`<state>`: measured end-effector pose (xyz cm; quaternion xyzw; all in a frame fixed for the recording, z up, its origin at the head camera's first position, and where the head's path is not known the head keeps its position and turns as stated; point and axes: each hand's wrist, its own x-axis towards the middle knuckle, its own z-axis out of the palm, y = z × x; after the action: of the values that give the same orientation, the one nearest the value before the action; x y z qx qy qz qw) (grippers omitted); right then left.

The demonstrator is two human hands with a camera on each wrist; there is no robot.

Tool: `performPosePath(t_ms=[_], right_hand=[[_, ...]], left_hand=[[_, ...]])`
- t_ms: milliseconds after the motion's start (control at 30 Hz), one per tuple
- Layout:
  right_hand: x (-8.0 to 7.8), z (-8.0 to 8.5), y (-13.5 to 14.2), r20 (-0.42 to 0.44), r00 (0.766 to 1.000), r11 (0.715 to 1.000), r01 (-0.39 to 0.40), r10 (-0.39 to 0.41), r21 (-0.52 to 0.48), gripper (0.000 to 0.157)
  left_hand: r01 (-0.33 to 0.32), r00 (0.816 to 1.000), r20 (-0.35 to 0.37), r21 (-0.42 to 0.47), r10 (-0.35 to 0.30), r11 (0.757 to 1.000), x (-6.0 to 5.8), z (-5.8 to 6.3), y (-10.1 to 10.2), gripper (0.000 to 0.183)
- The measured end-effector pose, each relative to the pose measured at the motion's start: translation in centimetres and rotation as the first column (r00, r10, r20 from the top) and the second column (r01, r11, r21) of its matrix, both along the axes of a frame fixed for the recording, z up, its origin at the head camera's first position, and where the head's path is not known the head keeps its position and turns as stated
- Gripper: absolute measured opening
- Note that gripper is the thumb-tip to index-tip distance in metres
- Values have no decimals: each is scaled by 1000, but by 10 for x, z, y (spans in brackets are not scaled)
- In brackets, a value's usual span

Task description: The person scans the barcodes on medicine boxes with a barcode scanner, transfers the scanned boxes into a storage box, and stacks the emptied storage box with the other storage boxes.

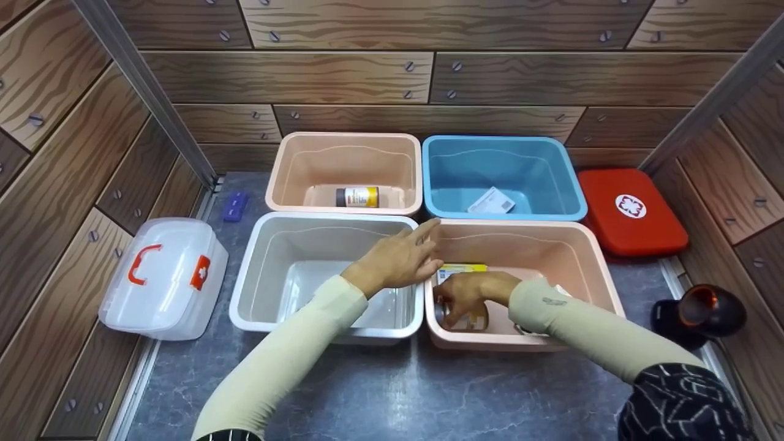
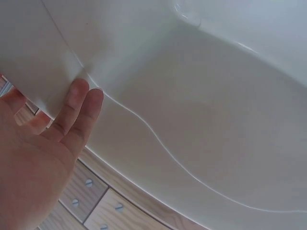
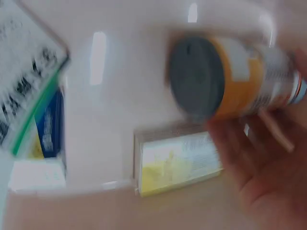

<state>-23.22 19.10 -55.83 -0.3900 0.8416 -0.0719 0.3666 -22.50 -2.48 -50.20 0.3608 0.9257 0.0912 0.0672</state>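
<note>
Orange-labelled bottle (image 3: 237, 79): we are apparently securing it, right hand (image 1: 470, 293) gripping, left hand (image 1: 392, 260) unclenched; the next move is presumably calling for steady lifting.

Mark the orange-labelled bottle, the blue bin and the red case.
Orange-labelled bottle (image 3: 237, 79): right wrist view, on its label.
Blue bin (image 1: 499, 168): head view, inner far wall.
Red case (image 1: 631, 208): head view, lid emblem.

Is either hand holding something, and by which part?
The right hand grips a bottle near the end opposite its grey face; the left hand holds nothing.
</note>
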Motion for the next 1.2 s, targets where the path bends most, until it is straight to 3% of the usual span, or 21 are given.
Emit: performPosePath(t_ms=[233,400,500,600,700,900,933,1067,1200], right_hand=[[-9,11,8,34,999,998,-26,28,-62,40],[-8,48,35,-20,999,985,43,-47,-167,51],[-5,78,57,36,988,947,154,-150,-281,49],[0,104,80,101,967,876,255,-234,-410,45],[7,122,104,115,936,789,343,-333,-510,47],[22,131,147,136,864,615,447,-484,-650,54],[25,131,153,152,851,578,462,-503,-673,53],[35,128,171,220,783,384,503,-582,-775,52],[44,125,187,233,678,216,509,-697,-833,48]], left_hand=[[-2,1000,9,-6,2,1000,-1,1,1,48],[4,1000,8,-3,-4,1000,0,2,2,48],[5,1000,6,-4,-5,1000,0,2,2,47],[2,1000,-6,-5,-2,1000,1,2,1,46],[2,1000,-9,-3,-2,1000,1,0,1,46],[-1,1000,19,-24,2,1000,1,0,0,50],[-2,1000,22,-25,3,1000,1,0,0,51],[-1,1000,22,-19,1,1000,1,1,1,56],[1,1000,31,-3,-1,1000,0,1,1,61]])
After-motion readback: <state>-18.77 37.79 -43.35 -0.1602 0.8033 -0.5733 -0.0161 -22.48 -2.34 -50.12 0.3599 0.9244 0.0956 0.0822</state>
